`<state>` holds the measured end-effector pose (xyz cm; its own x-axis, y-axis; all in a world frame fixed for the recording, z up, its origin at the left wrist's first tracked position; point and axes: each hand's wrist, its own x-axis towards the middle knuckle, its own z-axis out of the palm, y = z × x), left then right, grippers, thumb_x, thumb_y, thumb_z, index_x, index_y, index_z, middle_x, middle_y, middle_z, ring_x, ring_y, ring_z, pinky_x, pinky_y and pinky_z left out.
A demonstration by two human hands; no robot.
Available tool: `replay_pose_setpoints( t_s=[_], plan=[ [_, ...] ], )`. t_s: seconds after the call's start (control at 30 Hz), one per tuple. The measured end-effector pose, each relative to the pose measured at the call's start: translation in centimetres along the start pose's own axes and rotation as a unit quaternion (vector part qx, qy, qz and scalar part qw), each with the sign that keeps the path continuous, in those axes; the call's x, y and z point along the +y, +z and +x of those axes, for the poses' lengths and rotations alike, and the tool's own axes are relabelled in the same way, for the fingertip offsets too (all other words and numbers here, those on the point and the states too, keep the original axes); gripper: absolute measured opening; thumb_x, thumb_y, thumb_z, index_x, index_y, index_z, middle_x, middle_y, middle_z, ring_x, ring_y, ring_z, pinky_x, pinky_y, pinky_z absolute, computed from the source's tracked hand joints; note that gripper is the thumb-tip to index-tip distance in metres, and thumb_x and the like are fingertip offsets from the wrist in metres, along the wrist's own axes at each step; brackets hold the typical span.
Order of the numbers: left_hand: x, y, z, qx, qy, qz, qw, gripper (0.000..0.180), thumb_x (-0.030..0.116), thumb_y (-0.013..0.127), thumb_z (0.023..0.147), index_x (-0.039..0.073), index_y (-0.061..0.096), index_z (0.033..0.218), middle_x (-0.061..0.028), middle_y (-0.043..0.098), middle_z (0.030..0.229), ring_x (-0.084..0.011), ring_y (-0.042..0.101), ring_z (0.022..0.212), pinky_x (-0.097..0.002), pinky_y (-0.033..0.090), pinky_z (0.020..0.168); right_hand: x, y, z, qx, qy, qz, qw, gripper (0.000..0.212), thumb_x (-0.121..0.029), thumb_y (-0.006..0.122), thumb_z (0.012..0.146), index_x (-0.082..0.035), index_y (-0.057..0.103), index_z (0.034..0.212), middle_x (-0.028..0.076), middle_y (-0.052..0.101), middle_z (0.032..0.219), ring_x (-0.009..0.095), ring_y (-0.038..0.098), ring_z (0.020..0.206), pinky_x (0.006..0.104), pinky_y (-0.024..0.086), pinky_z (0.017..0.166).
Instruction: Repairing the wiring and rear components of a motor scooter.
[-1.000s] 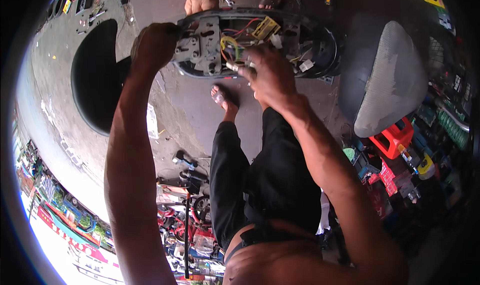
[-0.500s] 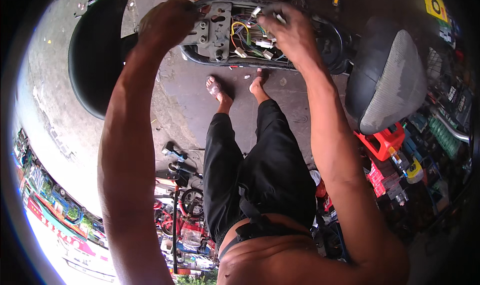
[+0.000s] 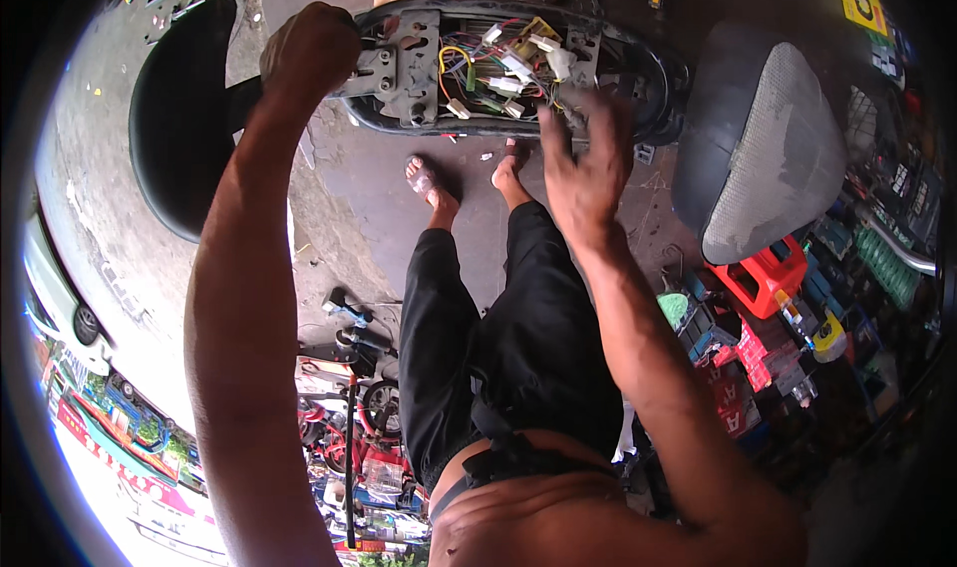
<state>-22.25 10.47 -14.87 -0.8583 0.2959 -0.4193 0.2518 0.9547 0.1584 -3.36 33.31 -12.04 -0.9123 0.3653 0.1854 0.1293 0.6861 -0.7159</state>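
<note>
**A:** Head view, upper part. What does each of your hands do?

**B:** My left hand (image 3: 309,49) is closed in a fist on the left end of the black scooter body shell (image 3: 399,119), which I hold up in front of me. My right hand (image 3: 583,163) is spread, fingers wide, holding nothing, just below the shell's right half.

**A:** What does the shell show?

**B:** A grey metal bracket (image 3: 399,64) on the left, and a tangle of coloured wires (image 3: 498,69) with white connectors in the middle.

**A:** Head view, surroundings?

**B:** A grey-bottomed seat (image 3: 768,158) lies at my right, a red container (image 3: 763,273) near it. My bare feet (image 3: 429,183) stand on concrete beneath the shell.
</note>
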Motion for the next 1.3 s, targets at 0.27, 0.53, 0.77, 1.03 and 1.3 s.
replay_pose_setpoints(
  t_s=[0.27, 0.53, 0.77, 1.03, 1.3],
  plan=[
    [-2.0, 0.1, 1.9, -0.022, 0.217, 0.095, 0.971, 0.017, 0.014, 0.056, 0.078, 0.005, 0.070, 0.083, -0.0181, 0.067, 0.083, -0.0357, 0.066, 0.084, -0.0409, 0.054, 0.073, 1.4, 1.5, -0.7, -0.189, 0.024, -0.078, 0.979, 0.026, -0.016, 0.066, 0.082, -0.008, 0.062, 0.106, 0.013, 0.063, 0.103, 0.032, 0.056, 0.098, 0.0409, 0.046, 0.086],
    [3.3, -2.1, 1.3, -0.160, 0.018, -0.055, 0.985, 0.043, 0.048, 0.057, 0.088, 0.007, 0.072, 0.088, -0.0186, 0.068, 0.083, -0.0357, 0.066, 0.079, -0.0453, 0.048, 0.076, 2.5, 2.3, 2.2, -0.310, 0.146, -0.024, 0.939, 0.026, -0.021, 0.069, 0.077, -0.005, 0.067, 0.097, 0.013, 0.068, 0.087, 0.028, 0.065, 0.083, 0.0400, 0.050, 0.076],
    [2.5, -0.9, 1.0, -0.069, 0.079, -0.007, 0.994, 0.040, 0.042, 0.058, 0.089, 0.004, 0.070, 0.081, -0.0158, 0.063, 0.067, -0.0318, 0.062, 0.064, -0.0412, 0.047, 0.065, 1.0, 0.4, 4.6, -0.455, 0.103, -0.132, 0.874, 0.038, -0.037, 0.072, 0.074, -0.006, 0.070, 0.095, 0.013, 0.069, 0.083, 0.027, 0.067, 0.076, 0.0366, 0.051, 0.070],
    [-2.0, 1.3, 0.1, 0.063, 0.138, -0.001, 0.988, 0.045, 0.054, 0.051, 0.088, 0.014, 0.072, 0.085, -0.0160, 0.067, 0.083, -0.0372, 0.065, 0.083, -0.0470, 0.050, 0.071, 2.3, -0.2, 5.9, -0.240, 0.223, 0.213, 0.920, 0.032, -0.029, 0.072, 0.082, 0.000, 0.070, 0.097, 0.014, 0.069, 0.088, 0.021, 0.063, 0.080, 0.0323, 0.048, 0.076],
    [2.6, -0.7, -0.5, -0.023, -0.015, -0.087, 0.996, 0.036, 0.048, 0.055, 0.088, 0.017, 0.073, 0.091, -0.0120, 0.067, 0.076, -0.0332, 0.066, 0.077, -0.0437, 0.049, 0.074, 2.8, -0.8, 2.4, -0.332, 0.166, 0.114, 0.922, 0.026, -0.026, 0.061, 0.090, -0.005, 0.066, 0.105, 0.014, 0.067, 0.086, 0.027, 0.065, 0.081, 0.0360, 0.050, 0.074]
  ],
)
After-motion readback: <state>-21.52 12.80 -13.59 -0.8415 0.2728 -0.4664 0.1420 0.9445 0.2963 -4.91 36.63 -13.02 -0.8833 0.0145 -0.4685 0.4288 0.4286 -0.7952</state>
